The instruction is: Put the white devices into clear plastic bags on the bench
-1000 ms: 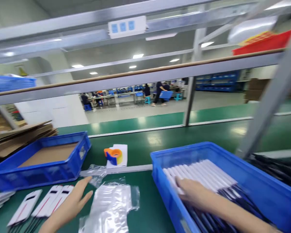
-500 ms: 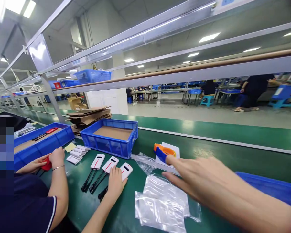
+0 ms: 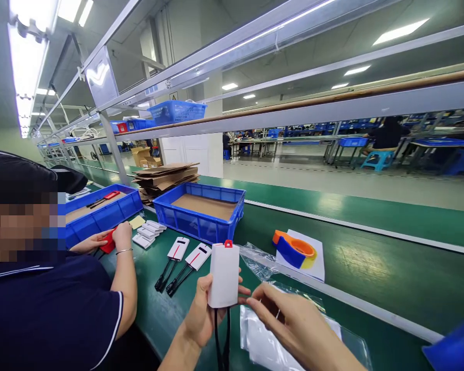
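A white box-shaped device (image 3: 224, 275) with a red tab on top and black cables hanging below stands upright in my left hand (image 3: 201, 312), its fingers wrapped behind it. Just right of it is my right hand (image 3: 290, 314), thumb and forefinger drawn close near the device's lower edge; whether anything small is between them is too fine to tell. Clear plastic bags (image 3: 255, 330) lie beneath my right hand, partly hidden. Two similar white devices (image 3: 178, 249) with red lines and black cables rest on the green table to the left.
Beyond the hands are a blue crate (image 3: 199, 228), stacked cardboard (image 3: 166, 178) and an orange and blue tape dispenser (image 3: 294, 250) on white paper. At left a co-worker (image 3: 62, 309) handles a red item (image 3: 108, 242). A blue object (image 3: 454, 342) lies at lower right.
My left hand has picked up the rightmost white device and lifted it off the table. My right hand has moved away from the tape dispenser, down toward the device. The view has shifted left.
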The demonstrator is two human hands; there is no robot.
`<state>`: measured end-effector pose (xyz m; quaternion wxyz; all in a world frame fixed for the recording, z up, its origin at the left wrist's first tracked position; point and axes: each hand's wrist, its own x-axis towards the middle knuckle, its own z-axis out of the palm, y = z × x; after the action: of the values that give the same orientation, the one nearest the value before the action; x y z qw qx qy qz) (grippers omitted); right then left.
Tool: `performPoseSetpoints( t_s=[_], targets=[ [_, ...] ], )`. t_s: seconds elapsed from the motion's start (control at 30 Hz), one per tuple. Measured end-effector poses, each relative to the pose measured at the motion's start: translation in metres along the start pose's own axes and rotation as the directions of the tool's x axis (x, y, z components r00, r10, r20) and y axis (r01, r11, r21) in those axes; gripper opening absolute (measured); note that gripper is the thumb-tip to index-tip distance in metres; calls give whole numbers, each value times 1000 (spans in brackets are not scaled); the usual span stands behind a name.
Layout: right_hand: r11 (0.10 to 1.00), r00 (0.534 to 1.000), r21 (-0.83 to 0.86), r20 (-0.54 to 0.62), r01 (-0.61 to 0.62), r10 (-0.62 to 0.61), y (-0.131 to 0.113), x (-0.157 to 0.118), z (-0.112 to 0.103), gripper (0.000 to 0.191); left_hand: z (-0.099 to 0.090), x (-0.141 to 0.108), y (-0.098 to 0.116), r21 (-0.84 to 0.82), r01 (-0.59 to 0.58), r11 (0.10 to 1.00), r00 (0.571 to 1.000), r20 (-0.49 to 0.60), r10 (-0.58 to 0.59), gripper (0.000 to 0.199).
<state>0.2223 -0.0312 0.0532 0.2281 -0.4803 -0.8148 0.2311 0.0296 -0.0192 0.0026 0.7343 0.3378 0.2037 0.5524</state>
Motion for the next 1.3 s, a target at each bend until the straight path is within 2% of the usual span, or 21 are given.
performPoseSetpoints(
  t_s=[0.17,0.3,0.47,0.57,0.63,0.7,0.77,0.83,0.9,0.93,1.0,1.07,1.13,1.23,1.3],
  targets=[
    [981,997,186,61,-55,44,12,-19,29,20,23,-2,-12,-100,62,993,996,-57,-68,58],
    [971,996,221,34,-86,80,15,-27,32,14,32,2,-19,-189,83,978,996,-27,-90,59],
    [968,994,225,22,-112,109,13,-33,34,17,36,7,-23,-293,92,952,995,-3,-97,55],
    [950,993,290,3,-115,120,10,-32,35,17,38,6,-26,-188,58,980,998,-15,-62,58],
    [917,993,383,5,-109,116,9,-30,35,14,42,4,-29,-9,-18,1000,999,-48,17,59],
    [865,990,485,4,-125,141,11,-27,35,17,46,3,-32,201,-101,974,992,-55,114,62],
    [748,976,637,37,-188,214,16,-27,33,37,48,3,-35,344,-141,928,986,-36,163,61],
    [536,955,808,108,-245,275,24,-28,28,51,45,8,-38,405,-121,906,989,-28,144,53],
    [297,947,918,186,-262,262,34,-30,20,57,36,15,-43,464,-84,882,992,-44,118,48],
    [172,953,952,214,-252,212,40,-31,16,55,30,19,-47,512,-72,856,992,-49,113,47],
    [-80,973,971,229,-225,34,51,-32,9,49,18,26,-56,638,-66,767,993,-31,112,43],
    [-275,976,940,169,-200,-135,61,-31,5,53,7,30,-67,758,-71,648,996,18,89,39],
    [-353,973,922,82,-156,-217,67,-29,4,61,1,31,-77,849,-99,519,995,80,61,32],
    [-393,967,915,-9,-95,-255,69,-28,0,63,-5,33,-86,927,-171,333,985,167,40,20],
    [-413,963,908,-43,-72,-264,68,-31,-6,61,-9,36,-89,961,-189,200,982,183,47,17]
  ],
)
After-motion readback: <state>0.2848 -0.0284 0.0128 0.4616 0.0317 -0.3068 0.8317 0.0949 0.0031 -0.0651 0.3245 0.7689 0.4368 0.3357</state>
